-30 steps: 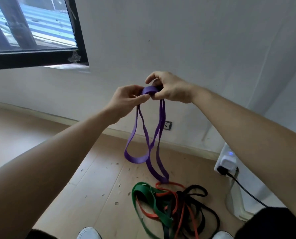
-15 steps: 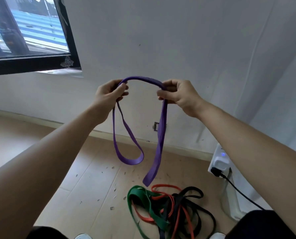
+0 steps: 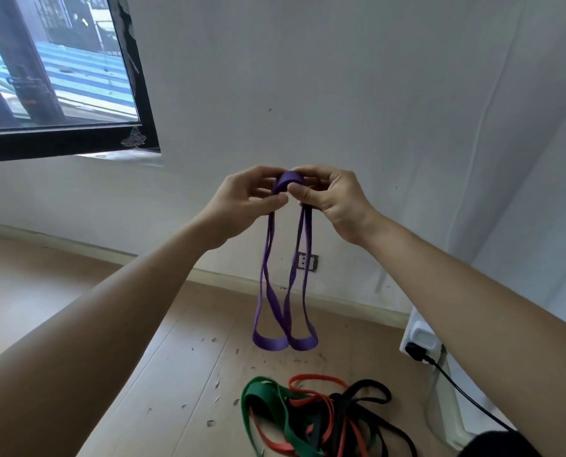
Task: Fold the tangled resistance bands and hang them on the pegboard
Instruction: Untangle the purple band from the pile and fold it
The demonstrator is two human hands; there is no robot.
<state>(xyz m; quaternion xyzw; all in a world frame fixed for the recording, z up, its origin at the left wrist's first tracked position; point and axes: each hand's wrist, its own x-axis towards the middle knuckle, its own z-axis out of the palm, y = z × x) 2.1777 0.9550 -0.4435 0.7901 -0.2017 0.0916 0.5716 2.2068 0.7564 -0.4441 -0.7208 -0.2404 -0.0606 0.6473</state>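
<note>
Hands up before the white wall, I hold the purple band at its top, where it bends over in a short arch between my fingertips. My left hand pinches the left side of that arch, thumb underneath and fingers curled over the top. My right hand pinches the right side the same way, thumb pressed to the front of the strap. The two hands sit close together, the thumb tips nearly meeting. Below them the band drops in doubled strands that cross partway down and end in two loops side by side. Both loops hang free, clear of the wooden floor, which is scattered with small flecks of debris. On the floor near my feet lies the tangled pile: a green band on the left, a red band threaded through it and a black band on the right, all overlapping. A black-framed window fills the upper left. Low on the wall behind the hanging strands is a socket. To the right, a white adapter sits against the wall with a black plug in it, and its cable trails off toward the lower right.
</note>
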